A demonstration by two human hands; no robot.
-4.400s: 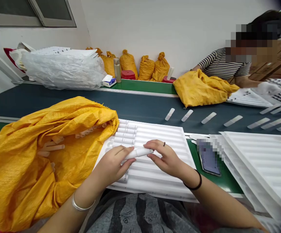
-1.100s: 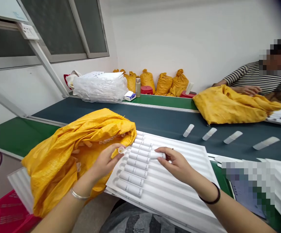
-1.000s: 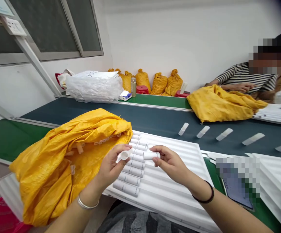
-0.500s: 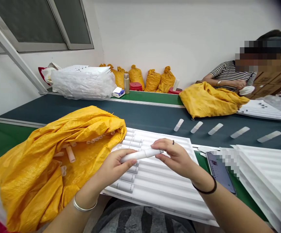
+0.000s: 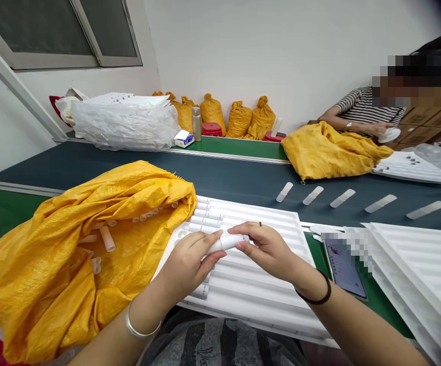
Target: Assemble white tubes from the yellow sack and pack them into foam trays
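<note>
A white plastic tube (image 5: 226,242) is held level between both hands above the tray. My left hand (image 5: 190,259) is closed round its left part, with thumb and fingers near the middle. The fingertips of my right hand (image 5: 262,246) pinch its right end, where small dark print shows. Beneath lies a white ridged foam tray (image 5: 258,284); several printed white tubes (image 5: 205,218) rest in its grooves on the left side, partly hidden by my left hand. Left of the tray, a yellow woven sack (image 5: 53,254) gapes, with loose translucent tubes (image 5: 107,239) inside.
A dark conveyor belt (image 5: 239,175) runs across, carrying several spaced tubes (image 5: 312,195). To the right are a phone (image 5: 344,269) and stacked foam trays (image 5: 414,264). Across the belt a co-worker (image 5: 357,114) sits behind another yellow sack (image 5: 331,152). A plastic-wrapped stack (image 5: 125,122) stands at far left.
My left hand has shifted right along the tube, towards my right hand, and its grip now covers more of it. The tubes on the belt sit slightly further right in view.
</note>
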